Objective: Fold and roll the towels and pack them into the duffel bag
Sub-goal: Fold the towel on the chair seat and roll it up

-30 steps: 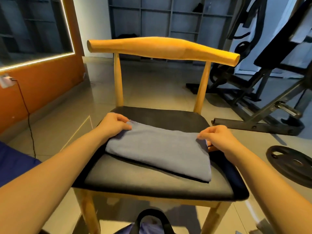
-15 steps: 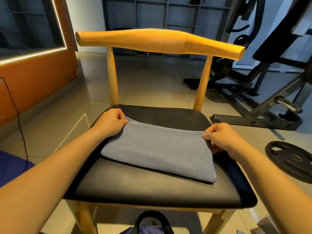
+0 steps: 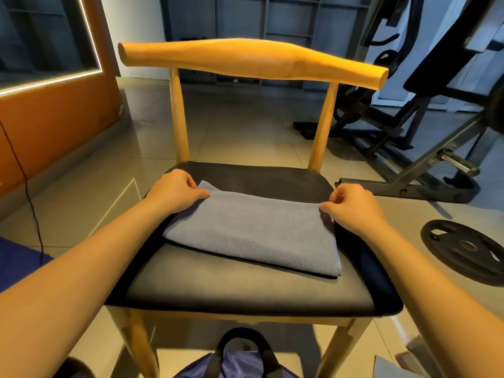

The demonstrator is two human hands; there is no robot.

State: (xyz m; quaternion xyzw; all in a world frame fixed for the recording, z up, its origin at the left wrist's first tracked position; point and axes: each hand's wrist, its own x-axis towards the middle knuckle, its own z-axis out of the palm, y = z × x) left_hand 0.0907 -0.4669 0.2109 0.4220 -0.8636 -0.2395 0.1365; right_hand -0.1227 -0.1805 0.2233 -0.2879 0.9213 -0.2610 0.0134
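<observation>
1. So, your grey microfibre towel [image 3: 251, 236] lies folded flat on the black padded chair seat [image 3: 245, 293], not rolled yet.
2. Your left hand [image 3: 174, 190] and right hand [image 3: 351, 205] each pinch a far corner.
3. Rolling and packing remain, I'd say; the purple duffel bag [image 3: 240, 362] waits under the seat's front edge.
4. Bare seat toward you; the towel's right end nears the edge.

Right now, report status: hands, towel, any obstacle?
Left hand pinches gray towel at far left corner; right hand at far right corner. Towel folded on chair seat. Nothing lies on it.
</observation>
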